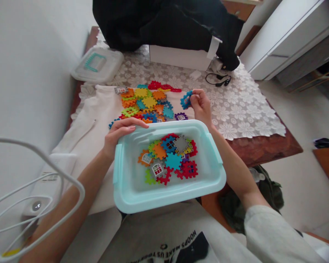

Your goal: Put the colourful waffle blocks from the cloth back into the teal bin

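A light teal plastic bin (170, 199) is close against my body, with several colored interlocking tiles (173, 161) on its floor. My left hand (120, 133) grips its far left corner, fingers stretched along the rim. Over the table beyond the bin, my right hand (201, 104) pinches a blue interlocking tile (185, 100) between thumb and fingers. Just left of that hand spreads a pile of tiles (148, 102) in yellow, orange, red, green and blue, on a white cloth (106, 106). A purple tile (181, 116) lies right behind the bin's far rim.
A clear lid with a teal handle (98, 64) lies at the back left. Black fabric (164, 25) drapes over a white box (178, 57) at the back. Black earphones (219, 79) rest on the lace tablecloth (244, 109). White cable loops (44, 157) hang at the left.
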The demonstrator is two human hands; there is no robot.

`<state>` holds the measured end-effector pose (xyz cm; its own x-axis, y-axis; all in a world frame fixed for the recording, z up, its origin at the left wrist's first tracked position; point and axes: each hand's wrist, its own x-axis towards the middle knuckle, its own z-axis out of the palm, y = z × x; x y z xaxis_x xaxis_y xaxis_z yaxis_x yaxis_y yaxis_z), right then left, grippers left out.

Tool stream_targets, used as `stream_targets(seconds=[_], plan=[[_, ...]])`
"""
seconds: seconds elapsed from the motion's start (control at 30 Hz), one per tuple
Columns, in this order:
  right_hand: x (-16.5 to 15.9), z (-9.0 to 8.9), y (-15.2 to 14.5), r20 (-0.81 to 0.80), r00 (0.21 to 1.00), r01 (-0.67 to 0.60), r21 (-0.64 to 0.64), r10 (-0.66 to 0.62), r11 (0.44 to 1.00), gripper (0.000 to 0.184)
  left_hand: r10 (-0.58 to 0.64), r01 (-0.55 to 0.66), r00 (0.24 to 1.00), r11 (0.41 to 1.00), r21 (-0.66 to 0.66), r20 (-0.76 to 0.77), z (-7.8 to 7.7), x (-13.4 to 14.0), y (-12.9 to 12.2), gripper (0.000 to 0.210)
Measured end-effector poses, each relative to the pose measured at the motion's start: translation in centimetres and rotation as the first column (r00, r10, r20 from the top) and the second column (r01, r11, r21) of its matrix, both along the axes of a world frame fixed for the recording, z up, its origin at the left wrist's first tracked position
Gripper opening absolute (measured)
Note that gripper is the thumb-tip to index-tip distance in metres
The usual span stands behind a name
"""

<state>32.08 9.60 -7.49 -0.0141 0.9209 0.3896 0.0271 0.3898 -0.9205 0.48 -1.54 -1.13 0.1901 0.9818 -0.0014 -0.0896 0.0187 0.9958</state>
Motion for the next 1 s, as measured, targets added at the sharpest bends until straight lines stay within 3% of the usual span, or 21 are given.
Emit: stream_targets(seconds=[0.13, 0.3, 0.43, 0.53, 0.63, 0.7, 0.83, 1.0], plan=[[0.6, 1.7, -0.8, -0.154, 0.961, -0.243, -0.088, 0.228, 0.966, 0.060, 0.002, -0.002, 1.000, 1.000, 0.007, 0.000, -0.2, -0.2, 0.0, 0.020], [0.2, 3.5, -2.7, -0.082, 0.888, -0.458, -0.095, 0.452, 0.884, 0.066, -0.002, 0.002, 1.000, 1.000, -0.014, 0.004, -0.1, -0.1, 0.1, 0.022], [-0.4, 2.6, -2.2, 0.015, 0.926, -0.370, -0.181, 0.378, 0.911, 0.083, 0.031, -0.030, 0.999, 0.999, -0.030, 0.014, -0.1, 0.1, -0.1, 0.021], [-0.5, 0.7, -1.6, 0.275, 0.918, -0.264, -0.118, 0.288, 0.957, 0.074, 0.042, -0.042, 0.999, 0.998, -0.036, 0.021, -0.1, 0.2, -0.2, 0.020], [-0.6, -1.1, -1.4, 0.597, 0.762, -0.296, -0.025, 0.252, 0.955, 0.066, 0.024, -0.023, 0.999, 0.999, -0.035, 0.022, 0.0, 0.2, -0.2, 0.020], [-0.6, -1.8, -1.3, 0.708, 0.653, -0.352, -0.031, 0.269, 0.936, 0.058, 0.021, -0.020, 1.000, 0.999, -0.034, 0.016, 0.1, 0.2, -0.2, 0.019], [-0.5, -2.2, -0.9, 0.761, 0.588, -0.382, -0.039, 0.275, 0.923, 0.033, 0.040, -0.040, 0.999, 0.999, -0.016, -0.007, -0.1, 0.2, 0.0, 0.020], [-0.1, -2.3, -0.7, 0.758, 0.616, -0.339, 0.008, 0.215, 0.941, 0.035, 0.033, -0.034, 0.999, 0.998, -0.044, -0.017, -0.2, 0.2, -0.1, 0.022]])
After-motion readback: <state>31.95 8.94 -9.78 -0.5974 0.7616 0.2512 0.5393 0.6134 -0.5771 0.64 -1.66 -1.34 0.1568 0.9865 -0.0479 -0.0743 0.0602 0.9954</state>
